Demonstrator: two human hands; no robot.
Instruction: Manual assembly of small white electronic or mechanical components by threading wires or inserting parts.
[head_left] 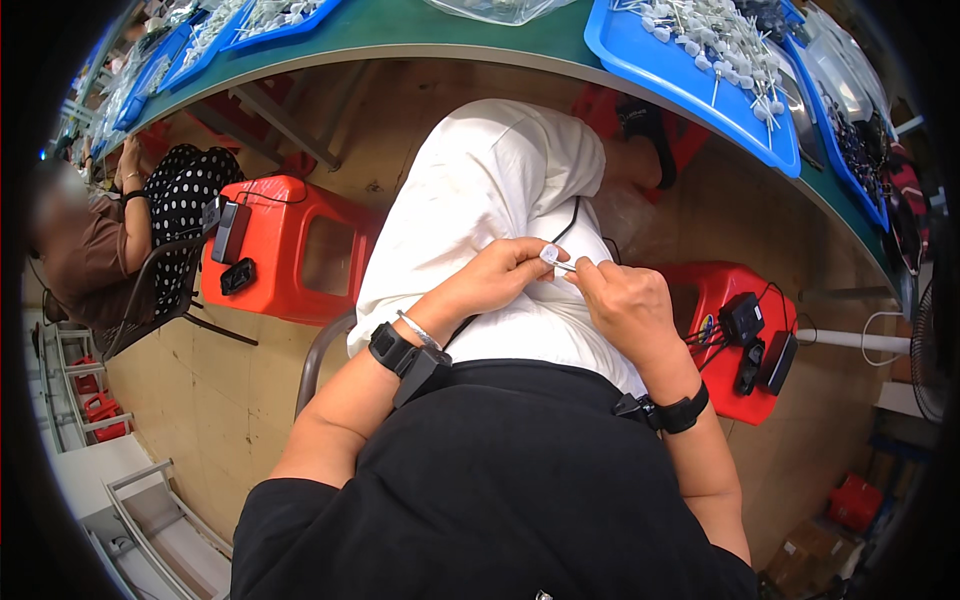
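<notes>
Fingers of the left hand (pixel 500 275) pinch a small white piece (pixel 549 254); fingers of the right hand (pixel 630 300) grip a thin metallic shaft (pixel 566 267) meeting it. Can't tell if shaft and piece are one part. Both sit over the white trousers (pixel 480 190), off the table (pixel 440 35), out from the middle of its near edge.

Around: blue tray (pixel 650 80) of white-headed pins (pixel 735 65) close to the near edge, right of middle. Another blue tray (pixel 868 205) with dark small parts (pixel 850 145) further toward the right end, clear plastic tub (pixel 835 75) beside it. Clear bag (pixel 500 8) on the table between the tray groups; more blue trays (pixel 250 40) with white parts at the left.

In the way: black cable (pixel 568 222) across the lap behind the hands, bulky black units strapped on both wrists. Red stool (pixel 265 275) on the left carries black boxes (pixel 232 232); red stool (pixel 750 405) on the right carries more boxes (pixel 742 318) plus cables. Fan (pixel 930 350) past that, at far right. Co-worker (pixel 95 235) seated at the table's left end.
</notes>
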